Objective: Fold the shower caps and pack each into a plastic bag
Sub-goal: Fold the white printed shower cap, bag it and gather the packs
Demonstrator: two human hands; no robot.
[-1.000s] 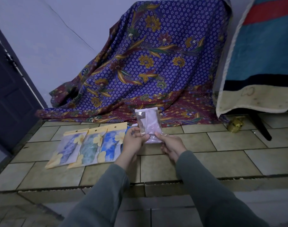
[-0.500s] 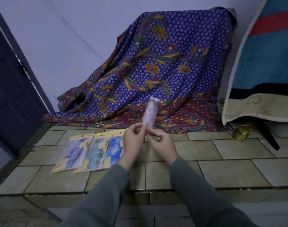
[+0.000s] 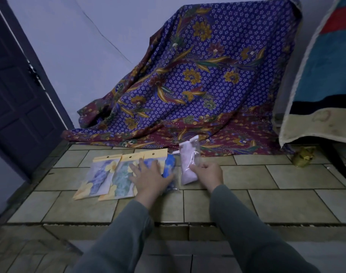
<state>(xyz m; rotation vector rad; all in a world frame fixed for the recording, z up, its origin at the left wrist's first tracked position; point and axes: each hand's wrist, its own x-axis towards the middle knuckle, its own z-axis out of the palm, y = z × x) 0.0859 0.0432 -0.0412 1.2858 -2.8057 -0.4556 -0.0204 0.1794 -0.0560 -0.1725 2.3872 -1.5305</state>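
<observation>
a room in a home, dimly lit. a raised floor (image 3: 286, 201) of beige tiles ends in a step at the front. a flowered blue and maroon cloth (image 3: 197, 81) is draped over something against the plain wall (image 3: 79, 46). a dark panelled door (image 3: 16, 107) stands at the left, and a striped blanket (image 3: 325, 75) hangs at the right.

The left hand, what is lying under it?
The left hand rests flat on the rightmost yellow-topped package and touches a blue folded cap. The package's contents are covered by the hand.
</observation>
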